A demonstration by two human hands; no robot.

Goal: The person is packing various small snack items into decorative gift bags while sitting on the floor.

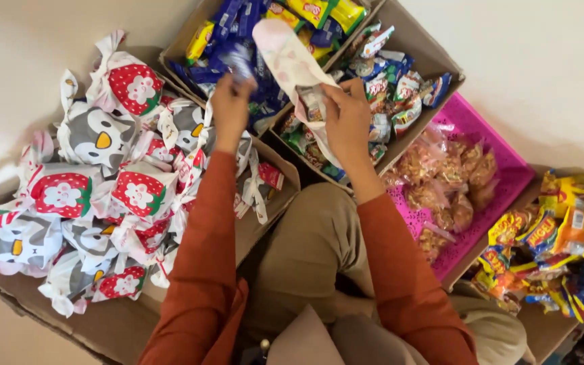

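Observation:
My right hand (347, 122) grips the mouth of a pale pink printed gift bag (285, 54), which stands up over the snack boxes. Small wrapped snacks show inside the bag's opening. My left hand (231, 105) is closed on a small blue-wrapped snack (240, 59), blurred, just left of the bag and above the cardboard box of blue and yellow snack packets (182, 42). Both arms wear rust-orange sleeves.
A large cardboard box (119, 328) at left holds several tied gift bags with strawberry and penguin prints. A second snack box (434, 61) sits at right of the pink bag. A magenta tray (508, 176) holds clear bags of fried snacks. Yellow and orange packets (562, 230) lie far right.

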